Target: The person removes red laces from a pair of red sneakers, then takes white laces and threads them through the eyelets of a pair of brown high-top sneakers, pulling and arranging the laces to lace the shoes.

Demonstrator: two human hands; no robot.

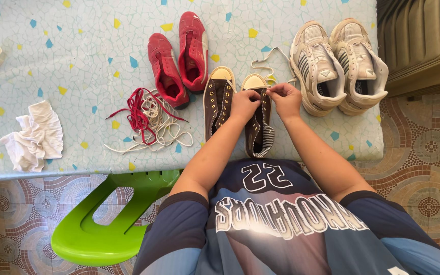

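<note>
Both hands work a cream lace into the right-hand brown sneaker on the mosaic table.

The left hand (244, 103) and right hand (285, 98) are closed in fingertip pinches on the lace (267, 65) at the upper eyelets of the brown sneaker (258, 119), which lies at 12 o'clock from the body with its twin (218, 99) touching at 9 o'clock. Threading goes best, I judge, with the tip held short and the shoe kept flat. A pair of red shoes (182, 58) lies at 11 o'clock, beige trainers (337, 63) at 2 o'clock, and loose red and white laces (146, 119) and a white cloth (34, 135) at 9 o'clock. The knuckles hide the exact eyelet and the lace tip. The green stool (110, 219) is partly covered.
</note>
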